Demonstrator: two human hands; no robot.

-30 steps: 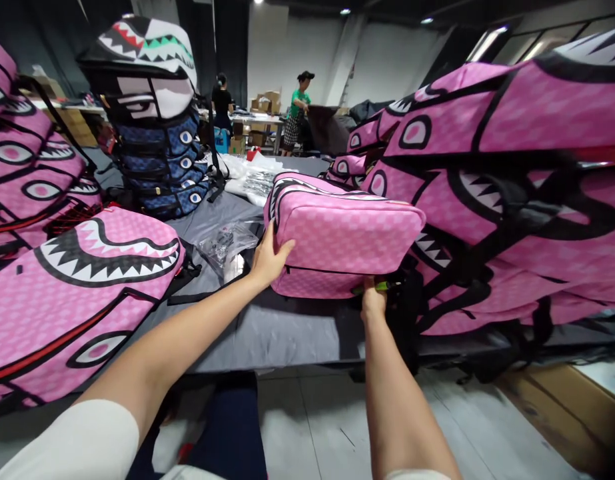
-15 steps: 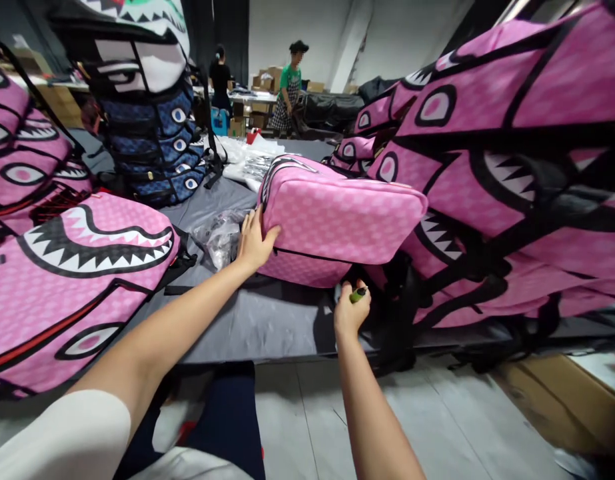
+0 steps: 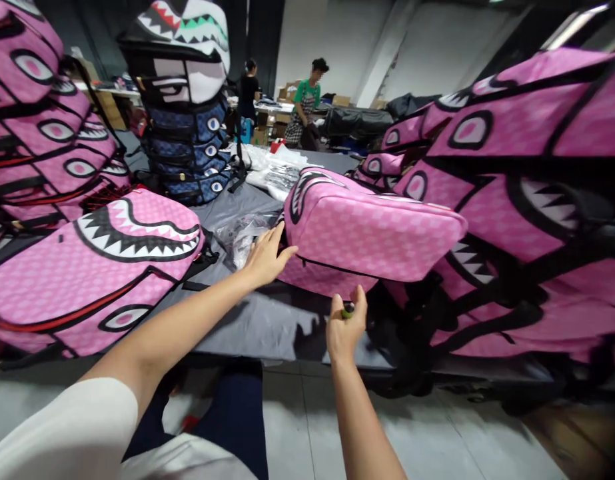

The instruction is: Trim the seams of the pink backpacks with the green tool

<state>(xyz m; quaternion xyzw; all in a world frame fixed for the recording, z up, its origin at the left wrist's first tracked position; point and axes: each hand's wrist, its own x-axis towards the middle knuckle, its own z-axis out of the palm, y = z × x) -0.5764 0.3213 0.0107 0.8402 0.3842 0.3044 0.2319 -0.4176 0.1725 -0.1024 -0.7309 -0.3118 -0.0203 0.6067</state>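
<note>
A pink checked backpack [image 3: 372, 233] with a printed shark mouth stands tilted on the grey-covered table [image 3: 247, 320], its plain flat end facing me. My left hand [image 3: 267, 257] rests against its left edge, fingers stretched out and thumb apart over the near corner. Just below the bag's lower edge is my right hand [image 3: 347, 327], with thumb and fingers closed around a small green tool [image 3: 348, 311] with a dark end. Most of that tool is hidden in the palm, so its kind is unclear. Another pink shark backpack [image 3: 132, 267] lies flat to the left.
Stacked pink backpacks [image 3: 512, 260] with dangling black straps crowd the right side. More pink bags [image 3: 47, 153] and a pile of blue bags [image 3: 187, 147] stand at the back left. Clear plastic wrapping [image 3: 242, 237] lies beside my left hand. Two people [image 3: 307, 100] are far behind.
My view has shifted, so the whole scene sits further right and lower. My right thumb and fingertips now point up near the bag's lower edge, with less of the green tool showing.
</note>
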